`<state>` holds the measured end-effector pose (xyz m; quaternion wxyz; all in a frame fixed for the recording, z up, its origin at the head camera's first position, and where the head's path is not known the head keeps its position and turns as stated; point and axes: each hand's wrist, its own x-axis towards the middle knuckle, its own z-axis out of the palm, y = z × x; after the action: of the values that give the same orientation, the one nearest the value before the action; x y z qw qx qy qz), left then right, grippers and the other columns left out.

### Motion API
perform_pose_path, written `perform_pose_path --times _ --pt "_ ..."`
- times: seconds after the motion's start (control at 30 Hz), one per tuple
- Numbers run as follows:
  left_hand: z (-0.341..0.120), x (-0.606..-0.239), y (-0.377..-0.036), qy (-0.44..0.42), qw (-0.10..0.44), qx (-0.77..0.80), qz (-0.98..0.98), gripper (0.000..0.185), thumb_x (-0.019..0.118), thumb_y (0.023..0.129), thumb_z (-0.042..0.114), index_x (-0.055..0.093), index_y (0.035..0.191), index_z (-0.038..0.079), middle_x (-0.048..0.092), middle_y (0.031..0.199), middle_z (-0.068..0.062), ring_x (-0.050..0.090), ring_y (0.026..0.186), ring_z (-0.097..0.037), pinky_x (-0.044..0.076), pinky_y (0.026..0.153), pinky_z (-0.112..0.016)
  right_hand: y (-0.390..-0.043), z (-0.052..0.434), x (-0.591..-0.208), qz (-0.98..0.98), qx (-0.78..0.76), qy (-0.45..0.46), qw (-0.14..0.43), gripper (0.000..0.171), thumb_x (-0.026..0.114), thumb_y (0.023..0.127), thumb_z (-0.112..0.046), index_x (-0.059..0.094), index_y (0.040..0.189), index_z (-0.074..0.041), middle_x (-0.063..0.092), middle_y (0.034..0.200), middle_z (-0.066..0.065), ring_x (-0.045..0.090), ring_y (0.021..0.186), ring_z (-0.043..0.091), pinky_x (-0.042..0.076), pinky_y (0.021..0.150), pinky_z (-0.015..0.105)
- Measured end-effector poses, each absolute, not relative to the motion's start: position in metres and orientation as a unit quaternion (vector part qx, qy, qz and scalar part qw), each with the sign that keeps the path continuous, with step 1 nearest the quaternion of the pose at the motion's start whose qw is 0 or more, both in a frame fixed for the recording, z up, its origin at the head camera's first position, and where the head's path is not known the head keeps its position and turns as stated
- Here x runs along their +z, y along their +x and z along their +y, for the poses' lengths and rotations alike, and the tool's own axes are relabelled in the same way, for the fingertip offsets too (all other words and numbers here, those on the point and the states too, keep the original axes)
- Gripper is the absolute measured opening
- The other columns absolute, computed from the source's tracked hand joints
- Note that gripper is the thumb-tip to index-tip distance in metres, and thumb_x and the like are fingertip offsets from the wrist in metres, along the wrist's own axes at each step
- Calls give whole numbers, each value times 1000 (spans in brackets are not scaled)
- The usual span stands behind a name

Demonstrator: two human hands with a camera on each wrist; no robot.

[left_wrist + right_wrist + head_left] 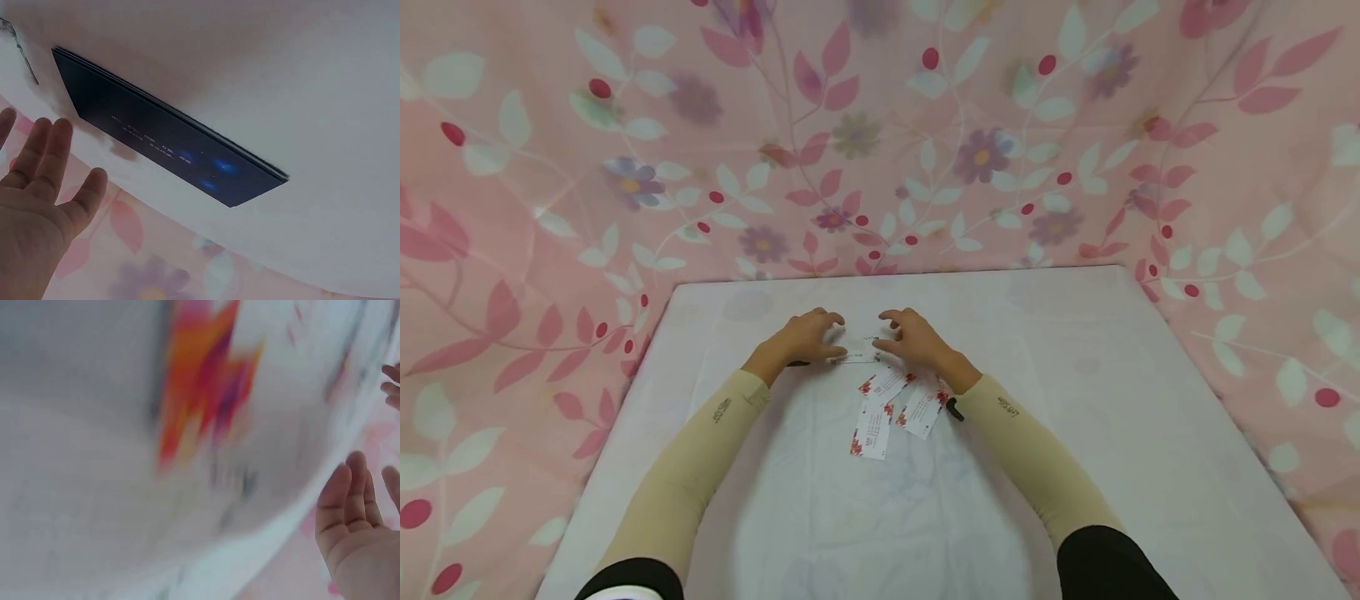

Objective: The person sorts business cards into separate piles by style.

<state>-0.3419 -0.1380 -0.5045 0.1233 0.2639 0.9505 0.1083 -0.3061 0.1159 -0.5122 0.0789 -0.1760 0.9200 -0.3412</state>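
In the head view my left hand (807, 337) and right hand (919, 340) face each other over the far middle of the table, fingers loosely bent and thumbs pointing inward. Between them lies a white card (856, 351), its two ends overlapped by the thumb tips. Both wrist views show the left palm (37, 206) and right palm (362, 537) with fingers spread or relaxed and nothing gripped. Close to the left hand, a stack of dark business cards (169, 131) with blue spots lies on the cloth; the left wrist mostly hides it in the head view.
Nearer me, white floral-cornered business cards lie loosely grouped: an upper card (887, 383), a lower card (871, 431) and a right-hand card (921, 412). White cloth covers the table (1075, 433). Pink floral fabric (880, 142) hangs behind and at both sides.
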Motion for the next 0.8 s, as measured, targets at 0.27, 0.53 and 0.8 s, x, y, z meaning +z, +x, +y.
perform_pose_path --times 0.27,0.53,0.8 --pt "-138 -494 -320 285 61 103 951 79 54 91 66 32 155 25 27 161 -16 27 147 -39 20 114 -66 -286 178 -490 938 -299 -174 6 78 65 93 -45 33 154 -10 31 154 23 49 130 39 41 105 59" --pt "-139 -491 -297 285 -6 61 956 85 37 90 77 8 159 36 -12 166 -14 0 153 -39 -3 116 -68 -249 223 -506 963 -219 -156 0 93 58 90 -60 9 160 -24 -15 164 19 14 146 54 15 111 72" --pt "-145 -496 -272 296 -9 80 952 78 36 95 70 8 159 37 -20 165 -10 -7 153 -38 -5 116 -68 -218 249 -516 973 -199 -115 7 97 57 89 -61 4 161 -22 -18 162 23 11 146 53 9 114 69"
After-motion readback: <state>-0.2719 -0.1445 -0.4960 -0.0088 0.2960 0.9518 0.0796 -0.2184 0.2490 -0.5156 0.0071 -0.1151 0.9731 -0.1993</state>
